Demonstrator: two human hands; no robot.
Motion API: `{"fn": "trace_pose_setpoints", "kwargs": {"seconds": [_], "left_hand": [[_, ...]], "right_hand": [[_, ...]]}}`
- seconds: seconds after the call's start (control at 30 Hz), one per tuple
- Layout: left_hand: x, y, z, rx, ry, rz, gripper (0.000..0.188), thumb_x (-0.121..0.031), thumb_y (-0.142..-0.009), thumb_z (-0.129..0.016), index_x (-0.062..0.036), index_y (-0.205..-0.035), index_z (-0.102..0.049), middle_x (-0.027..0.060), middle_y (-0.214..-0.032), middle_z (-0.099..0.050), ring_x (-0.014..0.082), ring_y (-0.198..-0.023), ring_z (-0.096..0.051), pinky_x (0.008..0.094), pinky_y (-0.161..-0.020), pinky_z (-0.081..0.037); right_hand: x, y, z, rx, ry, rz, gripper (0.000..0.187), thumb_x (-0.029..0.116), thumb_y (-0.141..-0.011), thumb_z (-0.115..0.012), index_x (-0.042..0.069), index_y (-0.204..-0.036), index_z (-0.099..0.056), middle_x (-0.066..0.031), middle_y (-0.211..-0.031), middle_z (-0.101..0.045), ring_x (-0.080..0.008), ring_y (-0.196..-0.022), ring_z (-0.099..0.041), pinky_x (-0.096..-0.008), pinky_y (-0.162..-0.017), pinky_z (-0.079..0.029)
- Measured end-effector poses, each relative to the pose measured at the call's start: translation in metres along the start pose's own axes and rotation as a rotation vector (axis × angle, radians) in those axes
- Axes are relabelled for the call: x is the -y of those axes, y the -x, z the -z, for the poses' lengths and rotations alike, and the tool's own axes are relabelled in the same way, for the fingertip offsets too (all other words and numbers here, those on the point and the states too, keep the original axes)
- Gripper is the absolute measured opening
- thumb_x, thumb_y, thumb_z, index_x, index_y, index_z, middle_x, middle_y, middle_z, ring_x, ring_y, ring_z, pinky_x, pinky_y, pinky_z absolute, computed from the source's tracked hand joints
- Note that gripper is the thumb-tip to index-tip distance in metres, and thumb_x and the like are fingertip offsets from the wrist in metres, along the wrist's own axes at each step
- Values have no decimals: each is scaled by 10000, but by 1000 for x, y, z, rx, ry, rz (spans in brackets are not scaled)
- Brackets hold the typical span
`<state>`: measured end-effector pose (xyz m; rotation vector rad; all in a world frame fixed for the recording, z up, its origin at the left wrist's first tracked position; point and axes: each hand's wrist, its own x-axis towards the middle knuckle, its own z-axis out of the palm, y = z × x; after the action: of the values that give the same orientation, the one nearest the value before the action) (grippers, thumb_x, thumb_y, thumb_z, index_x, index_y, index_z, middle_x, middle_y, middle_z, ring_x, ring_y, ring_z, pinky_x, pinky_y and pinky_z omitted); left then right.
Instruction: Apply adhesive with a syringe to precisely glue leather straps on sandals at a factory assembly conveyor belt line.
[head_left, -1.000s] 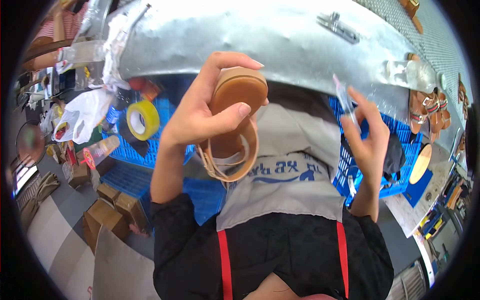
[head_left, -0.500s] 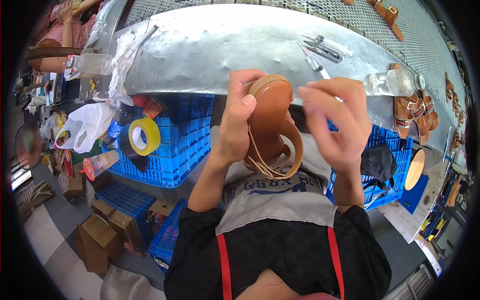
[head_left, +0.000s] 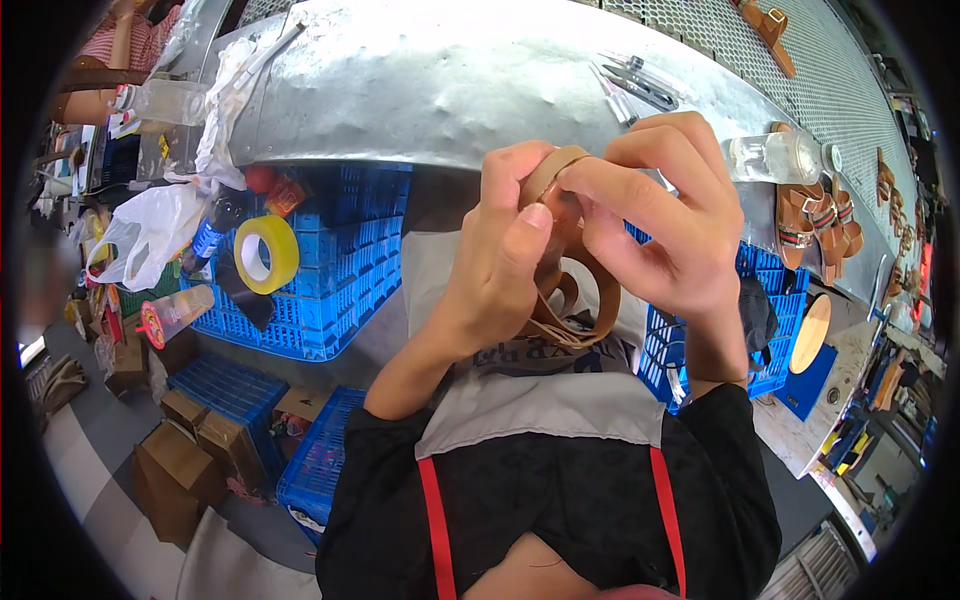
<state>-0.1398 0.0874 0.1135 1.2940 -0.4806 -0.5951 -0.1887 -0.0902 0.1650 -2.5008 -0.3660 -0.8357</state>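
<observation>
A brown leather sandal (head_left: 562, 222) is held up in front of my apron, its rounded end upward and its straps hanging below the fingers. My left hand (head_left: 497, 255) wraps the sandal's left side, thumb on the inner face. At the upper end, my right hand (head_left: 672, 220) is closed on the sole's rim, with index finger and thumb pressed against it. Both hands cover much of the sole, so what the right fingertips touch there is partly hidden.
Beyond my hands runs a metal worktable (head_left: 420, 105) bearing slim tools (head_left: 645, 85), a clear bottle (head_left: 785, 158) and finished sandals (head_left: 825, 225). A blue crate (head_left: 350, 270) with a yellow tape roll (head_left: 267, 255) stands left. Another blue crate (head_left: 660, 345) is at right.
My right hand has moved left from beside the sandal onto its upper end and closed there. The left hand has shifted slightly right, and the view has moved a little.
</observation>
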Motion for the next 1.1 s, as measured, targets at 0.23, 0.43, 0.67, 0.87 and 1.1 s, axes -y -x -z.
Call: {"fn": "trace_pose_setpoints", "kwargs": {"seconds": [0.23,0.43,0.67,0.87,1.1], "left_hand": [[-5,6,-7,-21,-180,-12,626,-417,-1006,-427,29,-1446,-404,190,-1230,-633,237,-1090,-615,400,-975,-496],[-2,7,-9,-20,-240,-15,583,-405,-1021,-413,26,-1413,-415,134,-961,-675,166,-789,-617,357,-715,-502],[5,6,-4,-7,-264,-77,379,-238,-1030,-510,-26,-1343,-493,187,-1087,-639,359,-855,-671,420,-758,-542],[16,-1,-1,-21,-260,-221,340,-229,-1041,-498,-29,-1316,-493,205,-1056,-668,387,-819,-686,444,-737,-543],[19,-2,3,-18,-230,-155,353,-253,-1066,-480,-22,-1331,-450,221,-1036,-702,386,-781,-713,451,-702,-550]], "right_hand": [[-1,-1,10,172,0,49,368,-26,-662,-735,77,-1014,-757,5,-716,-633,-199,-604,-490,-325,-615,-388],[-4,-2,11,228,-89,-40,328,-14,-714,-713,105,-1017,-752,16,-677,-618,-170,-545,-471,-321,-558,-376],[-5,-5,9,251,-215,-102,298,-64,-737,-680,82,-989,-742,-14,-672,-628,-155,-540,-463,-305,-527,-368],[-4,-9,15,356,-211,-199,234,21,-791,-740,100,-1011,-740,-53,-696,-654,-242,-593,-654,-331,-570,-502],[-4,-6,9,357,-245,-298,206,37,-826,-732,113,-1017,-728,-57,-659,-618,-209,-556,-621,-319,-537,-465]]}}
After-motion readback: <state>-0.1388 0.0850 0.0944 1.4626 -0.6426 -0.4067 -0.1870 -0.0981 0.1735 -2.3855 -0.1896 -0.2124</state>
